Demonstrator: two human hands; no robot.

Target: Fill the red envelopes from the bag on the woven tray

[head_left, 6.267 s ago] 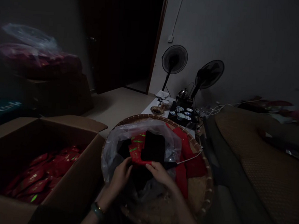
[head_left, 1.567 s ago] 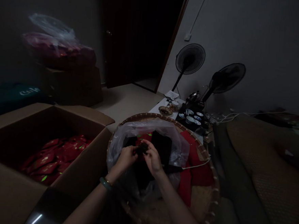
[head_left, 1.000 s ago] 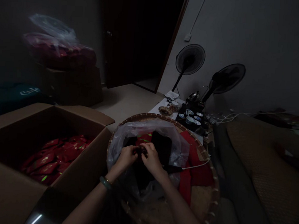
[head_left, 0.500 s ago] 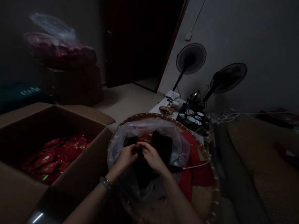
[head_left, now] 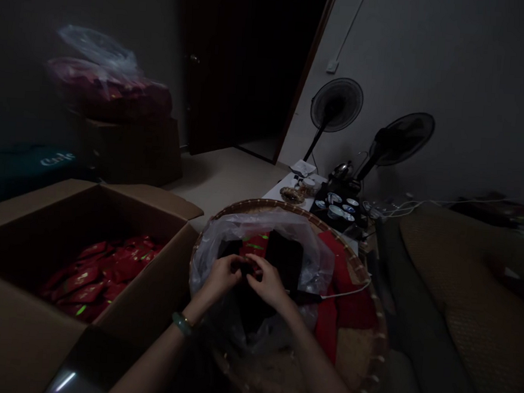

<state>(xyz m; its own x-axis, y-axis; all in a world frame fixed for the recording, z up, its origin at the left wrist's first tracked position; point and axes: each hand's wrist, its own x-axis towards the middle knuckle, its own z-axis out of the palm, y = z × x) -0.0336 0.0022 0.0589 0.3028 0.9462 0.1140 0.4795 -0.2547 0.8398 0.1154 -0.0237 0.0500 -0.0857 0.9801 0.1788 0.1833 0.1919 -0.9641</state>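
My left hand (head_left: 223, 277), a green bangle (head_left: 182, 323) on its wrist, is over the middle of a round woven tray (head_left: 370, 348). Its fingers curl inward to meet those of my right hand (head_left: 268, 284), thumbs bent. Whatever they pinch between them is too dark to make out. Just beyond the fingertips lies a red packet (head_left: 256, 243) with green marks, black material (head_left: 284, 258) around it. A clear plastic bag (head_left: 224, 225) spreads beneath. Red cloth-like pieces (head_left: 356, 302) lie at the tray's right side, and a white cord (head_left: 347, 292) crosses them.
An open cardboard box (head_left: 7, 310) holding many red packets (head_left: 88, 280) stands at the left. Behind it a plastic bag of red items (head_left: 112, 93) rests on another box (head_left: 134, 151). Ahead are a low table with small cups (head_left: 336, 211) and two fans (head_left: 336, 105).
My right thumb has dropped away from the fingers, opening a gap. Both hands stay at nearly the same place over the bag.
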